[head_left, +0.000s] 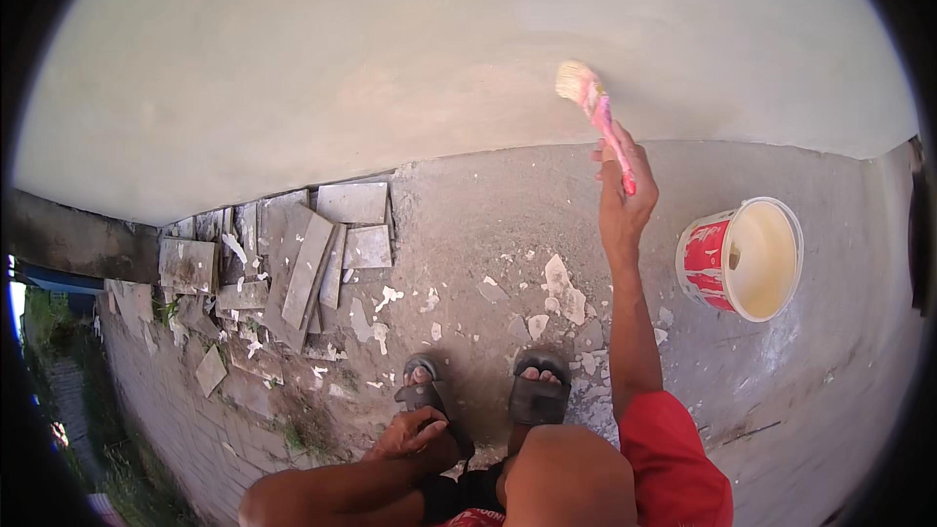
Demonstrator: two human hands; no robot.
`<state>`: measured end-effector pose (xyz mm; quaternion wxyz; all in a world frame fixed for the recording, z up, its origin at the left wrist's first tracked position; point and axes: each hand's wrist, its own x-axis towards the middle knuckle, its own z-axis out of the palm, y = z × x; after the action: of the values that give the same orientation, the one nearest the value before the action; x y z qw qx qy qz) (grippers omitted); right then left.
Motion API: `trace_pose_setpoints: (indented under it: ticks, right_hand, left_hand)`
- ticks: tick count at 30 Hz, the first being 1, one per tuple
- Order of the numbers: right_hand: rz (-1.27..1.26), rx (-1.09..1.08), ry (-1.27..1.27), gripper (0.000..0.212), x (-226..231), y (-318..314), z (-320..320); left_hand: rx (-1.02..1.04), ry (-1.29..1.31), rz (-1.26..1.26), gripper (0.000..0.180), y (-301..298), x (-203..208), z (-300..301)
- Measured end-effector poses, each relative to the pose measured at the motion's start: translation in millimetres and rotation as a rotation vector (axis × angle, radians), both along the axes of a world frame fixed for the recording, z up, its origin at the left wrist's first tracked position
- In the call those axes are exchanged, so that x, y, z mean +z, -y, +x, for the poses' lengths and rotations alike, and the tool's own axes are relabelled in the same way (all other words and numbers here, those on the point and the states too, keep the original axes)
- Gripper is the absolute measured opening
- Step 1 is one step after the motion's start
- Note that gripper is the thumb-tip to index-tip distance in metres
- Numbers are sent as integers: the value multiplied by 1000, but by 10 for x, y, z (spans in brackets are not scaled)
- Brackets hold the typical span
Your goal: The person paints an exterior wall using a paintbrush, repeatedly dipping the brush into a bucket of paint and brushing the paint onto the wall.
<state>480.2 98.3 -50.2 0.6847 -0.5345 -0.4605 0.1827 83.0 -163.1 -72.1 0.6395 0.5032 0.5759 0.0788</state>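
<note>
My right hand (625, 164) is closed around the pink-red handle of a paintbrush (596, 109). The brush's pale bristles are up against, or very close to, the lower part of the cream wall (371, 59). Beside my bent left leg, my left hand (408, 432) hangs low near the sandalled foot. It holds nothing that I can see, and its fingers are loosely bent and partly apart. To the right of my right forearm stands a red and white bucket (705, 259), with cream paint inside and smeared over its rim.
Stacked and scattered tile pieces (353, 203) lie along the wall's foot at left. White paint flakes (563, 288) litter the concrete floor (468, 205) before my sandals (539, 400). A side wall (893, 234) rises at far right; greenery (59, 332) shows at far left.
</note>
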Motion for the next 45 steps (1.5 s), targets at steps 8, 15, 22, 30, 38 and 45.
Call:
trace_pose_setpoints:
  ticks: [8, 15, 22, 30, 38, 45]
  right_hand:
    - [-4, -282, 311, 43, -78, -73, -242]
    - [108, 324, 369, 35, 312, -278, -1524]
    - [-62, -118, 185, 29, 297, 49, -182]
    - [64, 50, 421, 34, 63, -129, -703]
    - [21, 26, 188, 23, -22, 45, 504]
    - [-15, -465, 165, 28, -315, 60, 1050]
  left_hand:
    - [-433, 242, 477, 22, -120, -555, 510]
    - [-814, 237, 679, 21, -1016, -557, 804]
    - [-931, 224, 818, 22, -2206, 19, 836]
    - [-1134, 86, 1022, 27, -2552, 444, 1384]
    - [-1209, -224, 901, 27, -2226, 986, 1136]
    - [-1135, -427, 747, 20, -2118, 1282, 1094]
